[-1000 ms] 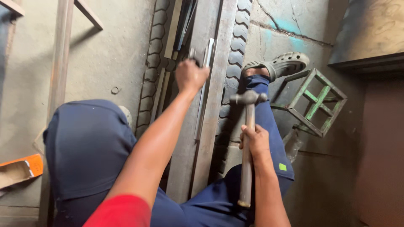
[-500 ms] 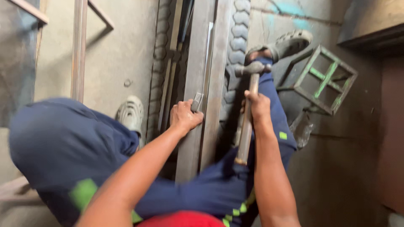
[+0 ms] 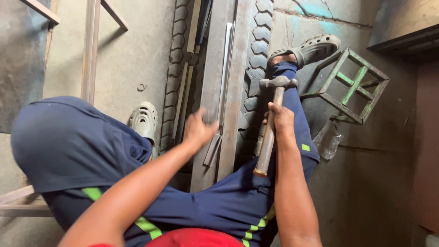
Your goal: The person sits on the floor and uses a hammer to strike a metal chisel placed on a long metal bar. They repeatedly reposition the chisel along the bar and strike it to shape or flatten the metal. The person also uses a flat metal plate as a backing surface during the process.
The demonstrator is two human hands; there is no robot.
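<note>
Right hand: grip closed around wooden handle of steel-headed hammer, head up, above right leg. Left hand: blurred, grip state indiscernible, over long grey steel angle bar lying on black tyre-tread strips. Green welded cube frame nearby on floor.

Metal workshop: steel bars, welded frame

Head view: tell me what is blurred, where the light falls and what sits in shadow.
Head view: the left hand on the long steel channel is smeared by motion blur; the right hand and hammer are sharper. Soft daylight falls on the concrete floor. The right edge sinks into dark shadow, and the green metal frame casts a faint one.
</note>
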